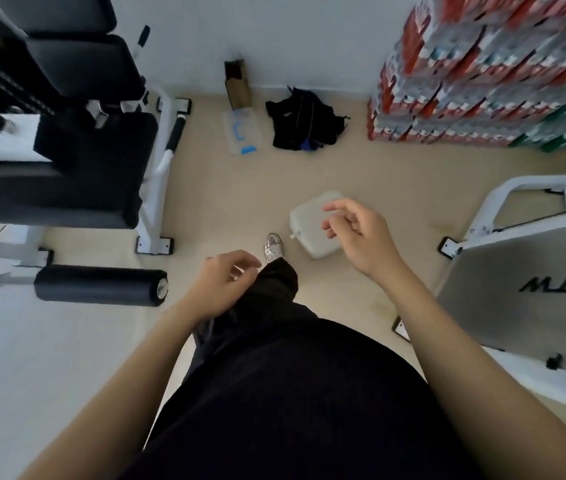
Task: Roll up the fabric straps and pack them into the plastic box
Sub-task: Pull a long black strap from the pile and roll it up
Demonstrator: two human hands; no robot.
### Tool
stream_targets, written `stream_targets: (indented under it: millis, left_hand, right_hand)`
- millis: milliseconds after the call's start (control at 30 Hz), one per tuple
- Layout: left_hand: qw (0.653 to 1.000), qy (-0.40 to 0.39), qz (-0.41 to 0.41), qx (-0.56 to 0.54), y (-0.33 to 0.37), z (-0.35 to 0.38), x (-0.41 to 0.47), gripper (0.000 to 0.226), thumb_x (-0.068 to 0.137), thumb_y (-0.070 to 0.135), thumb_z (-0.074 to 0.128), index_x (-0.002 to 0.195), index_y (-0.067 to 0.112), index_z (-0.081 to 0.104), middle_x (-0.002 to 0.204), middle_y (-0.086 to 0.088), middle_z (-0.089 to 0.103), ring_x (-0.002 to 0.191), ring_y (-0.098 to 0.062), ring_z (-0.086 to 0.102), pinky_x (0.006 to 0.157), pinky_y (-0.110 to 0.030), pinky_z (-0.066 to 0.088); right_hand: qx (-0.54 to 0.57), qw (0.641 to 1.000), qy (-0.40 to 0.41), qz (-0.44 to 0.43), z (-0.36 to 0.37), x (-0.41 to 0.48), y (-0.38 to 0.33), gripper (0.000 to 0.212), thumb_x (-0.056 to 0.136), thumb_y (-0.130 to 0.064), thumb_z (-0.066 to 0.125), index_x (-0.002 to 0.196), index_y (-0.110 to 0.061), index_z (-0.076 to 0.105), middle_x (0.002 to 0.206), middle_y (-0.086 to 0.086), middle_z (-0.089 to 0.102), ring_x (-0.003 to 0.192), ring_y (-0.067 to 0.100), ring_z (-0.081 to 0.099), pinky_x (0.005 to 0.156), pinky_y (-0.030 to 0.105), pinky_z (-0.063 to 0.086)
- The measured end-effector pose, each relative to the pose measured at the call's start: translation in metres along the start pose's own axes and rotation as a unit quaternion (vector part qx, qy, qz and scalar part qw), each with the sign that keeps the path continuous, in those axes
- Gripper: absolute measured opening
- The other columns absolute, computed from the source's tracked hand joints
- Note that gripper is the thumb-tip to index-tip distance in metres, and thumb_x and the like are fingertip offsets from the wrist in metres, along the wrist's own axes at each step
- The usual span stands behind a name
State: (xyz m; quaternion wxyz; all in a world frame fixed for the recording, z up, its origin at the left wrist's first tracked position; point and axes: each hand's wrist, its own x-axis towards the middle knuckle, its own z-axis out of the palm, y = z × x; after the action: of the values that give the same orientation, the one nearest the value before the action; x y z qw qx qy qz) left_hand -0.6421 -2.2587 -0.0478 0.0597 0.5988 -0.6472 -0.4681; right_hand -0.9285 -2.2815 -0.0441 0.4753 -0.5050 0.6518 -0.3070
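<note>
A heap of black fabric straps (304,121) lies on the beige floor near the far wall. Just left of it sits a clear plastic lid with blue clips (243,131). A translucent white plastic box (311,225) rests on the floor nearer to me, partly behind my right hand (357,233). That hand hovers above the box with loosely curled fingers and holds nothing. My left hand (221,284) hangs over my dark trouser leg, fingers relaxed and empty. One silver shoe (273,247) shows on the floor between my hands.
A black padded gym machine with a white frame (101,168) fills the left side, with a foam roller pad (101,285) low on it. Another white machine (524,271) stands on the right. Stacked packs of bottles (482,71) line the far right. A brown paper bag (237,84) leans on the wall.
</note>
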Motion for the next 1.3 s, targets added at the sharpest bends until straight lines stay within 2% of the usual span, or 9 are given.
stream_targets:
  millis: [100,267,467,800,867,1000,1133,1200,1300]
  left_hand:
    - [1.000,-0.002,0.021,-0.005,0.033,-0.043,0.092,0.016,0.105,0.022,0.064,0.112,0.026,0.077,0.103,0.017,0.076,0.088,0.005,0.069,0.077,-0.004,0.046]
    - [0.998,0.030,0.036,-0.031,0.111,-0.109,0.229,0.016,0.104,0.020,0.063,0.108,0.025,0.078,0.101,0.010,0.077,0.091,-0.010,0.073,0.086,-0.028,0.056]
    - [0.993,0.075,0.055,-0.072,0.190,-0.149,0.369,0.018,0.104,0.022,0.059,0.113,0.028,0.074,0.099,0.003,0.078,0.086,-0.008,0.075,0.075,-0.025,0.057]
    - [0.999,0.047,-0.001,-0.004,0.249,-0.131,0.570,0.021,0.108,0.023,0.057,0.121,0.025,0.073,0.106,0.016,0.072,0.098,-0.005,0.068,0.087,-0.026,0.055]
    - [0.999,0.030,0.002,0.022,0.247,-0.136,0.610,0.023,0.108,0.022,0.055,0.122,0.024,0.073,0.109,0.014,0.073,0.098,-0.002,0.067,0.084,-0.021,0.050]
    - [0.997,0.041,0.017,0.058,0.217,-0.138,0.710,0.025,0.108,0.017,0.054,0.119,0.021,0.076,0.107,0.006,0.076,0.095,-0.008,0.069,0.083,-0.009,0.047]
    - [0.996,0.052,0.050,0.046,0.159,-0.113,0.819,0.025,0.106,0.015,0.055,0.115,0.019,0.078,0.101,0.009,0.074,0.094,-0.012,0.070,0.090,-0.035,0.058]
    - [0.995,0.062,0.064,0.044,0.120,-0.094,0.871,0.026,0.105,0.015,0.055,0.113,0.019,0.079,0.101,0.010,0.075,0.094,-0.011,0.072,0.090,-0.037,0.060]
    - [0.992,0.093,0.081,0.040,0.062,-0.062,0.935,0.026,0.104,0.012,0.054,0.111,0.019,0.078,0.098,0.005,0.078,0.090,-0.014,0.073,0.087,-0.037,0.060]
  right_hand:
    - [-0.035,0.998,-0.001,0.049,-0.021,0.065,0.003,0.024,0.105,-0.019,0.056,0.118,-0.032,0.073,0.096,-0.005,0.078,0.091,0.017,0.074,0.089,0.035,0.059]
    - [-0.094,0.990,-0.009,0.104,-0.072,0.138,0.006,0.024,0.105,-0.019,0.060,0.116,-0.034,0.075,0.096,-0.007,0.078,0.086,0.007,0.070,0.083,0.023,0.052]
    - [-0.085,0.988,0.050,0.120,-0.146,0.239,0.007,0.025,0.104,-0.016,0.063,0.115,-0.033,0.078,0.099,-0.013,0.079,0.093,0.001,0.071,0.079,0.009,0.048]
    - [-0.107,0.990,-0.072,0.059,-0.234,0.514,0.010,0.024,0.110,-0.022,0.055,0.125,-0.032,0.072,0.098,-0.006,0.074,0.089,0.009,0.070,0.077,0.026,0.058]
    - [-0.107,0.990,-0.082,0.044,-0.231,0.565,0.005,0.025,0.110,-0.021,0.054,0.126,-0.029,0.072,0.096,-0.004,0.074,0.087,0.012,0.070,0.077,0.029,0.059]
    - [-0.094,0.992,-0.080,0.028,-0.199,0.669,0.023,0.025,0.110,-0.020,0.053,0.123,-0.032,0.071,0.098,-0.010,0.075,0.083,-0.001,0.068,0.069,0.021,0.053]
    - [-0.116,0.991,-0.066,0.016,-0.148,0.769,0.088,0.025,0.109,-0.020,0.053,0.122,-0.029,0.072,0.096,-0.008,0.075,0.090,0.016,0.073,0.080,0.035,0.062]
    - [-0.144,0.988,-0.057,-0.001,-0.123,0.812,0.136,0.024,0.108,-0.021,0.053,0.118,-0.028,0.073,0.090,-0.011,0.075,0.081,0.009,0.071,0.074,0.030,0.060]
    - [-0.192,0.980,-0.020,-0.045,-0.095,0.865,0.201,0.019,0.105,-0.024,0.055,0.108,-0.034,0.071,0.070,-0.014,0.067,0.065,0.000,0.064,0.054,0.012,0.041]
